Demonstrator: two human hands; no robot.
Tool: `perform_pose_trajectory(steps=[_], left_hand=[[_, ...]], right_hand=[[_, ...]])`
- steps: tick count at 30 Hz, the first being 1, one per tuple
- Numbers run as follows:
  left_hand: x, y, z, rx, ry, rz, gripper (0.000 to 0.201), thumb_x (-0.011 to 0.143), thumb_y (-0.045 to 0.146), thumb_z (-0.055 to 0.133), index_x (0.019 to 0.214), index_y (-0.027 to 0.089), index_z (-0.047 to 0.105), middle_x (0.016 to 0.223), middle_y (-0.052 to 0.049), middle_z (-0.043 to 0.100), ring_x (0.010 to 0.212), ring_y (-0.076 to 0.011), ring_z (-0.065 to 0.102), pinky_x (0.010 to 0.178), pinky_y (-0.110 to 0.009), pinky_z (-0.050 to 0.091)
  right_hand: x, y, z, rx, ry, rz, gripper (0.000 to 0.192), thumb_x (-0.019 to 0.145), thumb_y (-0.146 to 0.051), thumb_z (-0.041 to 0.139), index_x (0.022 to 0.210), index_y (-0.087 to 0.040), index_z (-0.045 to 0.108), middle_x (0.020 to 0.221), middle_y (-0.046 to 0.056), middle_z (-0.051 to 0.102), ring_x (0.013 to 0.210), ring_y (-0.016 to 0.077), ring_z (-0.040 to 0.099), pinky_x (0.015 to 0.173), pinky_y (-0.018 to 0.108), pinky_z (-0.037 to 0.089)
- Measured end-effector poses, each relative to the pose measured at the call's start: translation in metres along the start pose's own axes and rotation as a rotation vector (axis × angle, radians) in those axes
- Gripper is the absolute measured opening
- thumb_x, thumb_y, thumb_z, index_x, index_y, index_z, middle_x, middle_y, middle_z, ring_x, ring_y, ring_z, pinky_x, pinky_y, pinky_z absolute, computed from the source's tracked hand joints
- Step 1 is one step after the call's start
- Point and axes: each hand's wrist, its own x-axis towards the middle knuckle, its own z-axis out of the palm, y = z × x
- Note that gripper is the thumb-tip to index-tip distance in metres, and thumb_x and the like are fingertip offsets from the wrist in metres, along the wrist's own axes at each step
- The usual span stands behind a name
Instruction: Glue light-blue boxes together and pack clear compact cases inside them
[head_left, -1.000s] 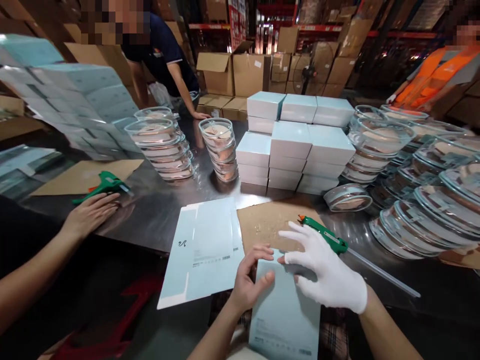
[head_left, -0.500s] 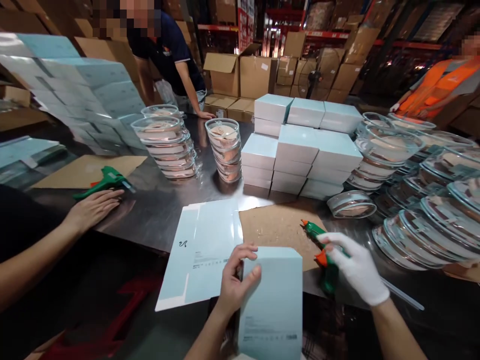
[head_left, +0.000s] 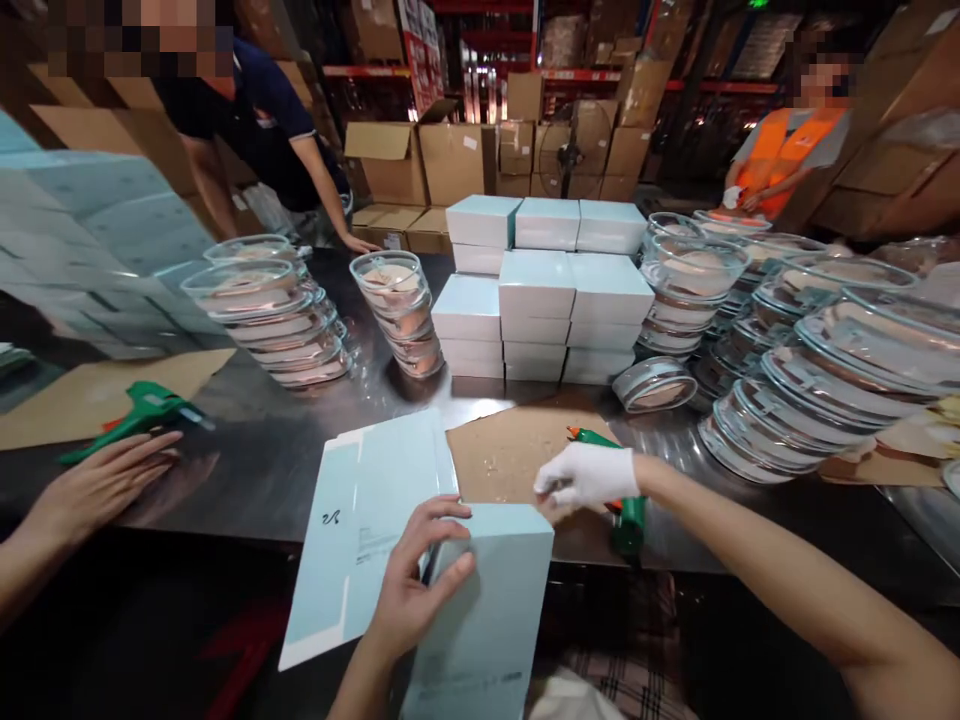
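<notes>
At the bench's [head_left: 315,440] near edge, the bare left hand [head_left: 416,590] clamps its fingers on a pale blue carton [head_left: 487,600] held just off that edge, while the gloved right hand [head_left: 589,478] apparently grips a green glue gun [head_left: 626,505] resting on cardboard [head_left: 502,455].

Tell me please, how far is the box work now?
Done: closed boxes are stacked mid-table. In hand: the left hand holds a half-folded carton; the gloved right hand grips a glue gun. Left: flat cartons and many glass dishes lie unpacked.
</notes>
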Motion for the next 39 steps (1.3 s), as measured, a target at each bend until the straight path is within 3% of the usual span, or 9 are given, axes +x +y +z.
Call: perform_pose_trajectory(steps=[4, 6, 9, 16, 21, 29, 33, 37, 39], left_hand=[[-0.033, 0.002, -0.048, 0.093, 0.311, -0.078, 0.011, 0.091, 0.022, 0.074, 0.100, 0.024, 0.069, 0.117, -0.007, 0.075, 0.121, -0.0268, 0.068, 0.103, -0.041, 0.053], [-0.044, 0.007, -0.062, 0.123, 0.567, -0.150, 0.017, 0.087, 0.025, 0.080, 0.098, 0.023, 0.068, 0.119, -0.007, 0.075, 0.119, -0.0272, 0.069, 0.109, -0.044, 0.051], [-0.050, 0.015, -0.062, 0.086, 0.829, -0.182, 0.026, 0.081, 0.028, 0.086, 0.097, 0.022, 0.066, 0.117, -0.005, 0.075, 0.116, -0.0275, 0.070, 0.114, -0.050, 0.048], [-0.059, 0.022, -0.054, 0.117, 0.797, -0.177, 0.025, 0.080, 0.030, 0.086, 0.096, 0.023, 0.068, 0.118, -0.007, 0.076, 0.116, -0.0305, 0.070, 0.110, -0.050, 0.051], [-0.069, 0.019, -0.062, 0.127, 0.859, -0.308, 0.029, 0.078, 0.038, 0.087, 0.096, 0.024, 0.068, 0.122, -0.007, 0.075, 0.123, -0.0347, 0.068, 0.111, -0.052, 0.050], [-0.046, 0.001, -0.064, -0.173, 1.167, -0.442, 0.043, 0.077, 0.052, 0.087, 0.100, 0.024, 0.063, 0.116, -0.004, 0.076, 0.115, -0.0284, 0.069, 0.103, -0.042, 0.052], [-0.015, -0.001, -0.063, -0.322, 1.049, -0.405, 0.046, 0.079, 0.056, 0.084, 0.104, 0.025, 0.061, 0.120, -0.006, 0.074, 0.108, -0.0261, 0.071, 0.087, -0.033, 0.055], [0.033, 0.013, -0.043, -0.426, 0.743, -0.194, 0.041, 0.080, 0.052, 0.085, 0.100, 0.024, 0.063, 0.120, -0.009, 0.074, 0.123, -0.0313, 0.066, 0.104, -0.042, 0.049], [0.054, 0.019, -0.025, -0.518, 0.583, -0.098, 0.039, 0.081, 0.053, 0.084, 0.098, 0.024, 0.065, 0.117, -0.009, 0.074, 0.124, -0.0335, 0.066, 0.109, -0.047, 0.047]], right_hand=[[-0.014, 0.056, -0.029, -0.262, 0.178, 0.408, 0.032, 0.101, -0.021, 0.055, 0.121, -0.016, 0.079, 0.110, 0.018, 0.078, 0.099, 0.0289, 0.076, 0.086, 0.034, 0.054], [-0.011, 0.072, -0.043, -0.349, 0.259, 0.473, 0.044, 0.102, -0.013, 0.043, 0.136, -0.010, 0.070, 0.123, 0.028, 0.072, 0.106, 0.0374, 0.074, 0.086, 0.043, 0.053], [0.017, 0.075, -0.050, -0.432, 0.291, 0.409, 0.055, 0.105, -0.012, 0.034, 0.153, -0.026, 0.058, 0.142, 0.023, 0.063, 0.122, 0.0373, 0.068, 0.092, 0.045, 0.050], [0.064, 0.088, -0.043, -0.514, 0.181, 0.385, 0.039, 0.102, -0.007, 0.044, 0.126, -0.013, 0.075, 0.117, 0.023, 0.076, 0.110, 0.0298, 0.074, 0.089, 0.038, 0.050], [0.053, 0.089, -0.059, -0.547, 0.199, 0.475, 0.033, 0.103, -0.013, 0.049, 0.112, -0.002, 0.079, 0.109, 0.029, 0.076, 0.105, 0.0345, 0.077, 0.083, 0.037, 0.053], [0.012, 0.049, -0.107, -0.588, 0.286, 0.442, 0.041, 0.098, -0.007, 0.048, 0.122, -0.014, 0.080, 0.114, 0.023, 0.078, 0.107, 0.0369, 0.077, 0.085, 0.044, 0.055], [0.020, 0.049, -0.115, -0.299, 0.210, 0.285, 0.090, 0.070, -0.006, 0.073, 0.152, -0.042, 0.059, 0.152, 0.008, 0.061, 0.120, 0.0368, 0.074, 0.094, 0.042, 0.061], [0.040, 0.010, -0.118, 0.178, 0.501, -0.099, 0.057, 0.091, -0.049, 0.067, 0.144, -0.029, 0.069, 0.146, 0.009, 0.067, 0.131, 0.0348, 0.067, 0.112, 0.045, 0.055], [0.046, -0.019, -0.107, 0.488, 0.483, -0.279, 0.066, 0.098, -0.067, 0.051, 0.148, -0.025, 0.065, 0.149, 0.011, 0.064, 0.132, 0.0336, 0.066, 0.110, 0.046, 0.056]])
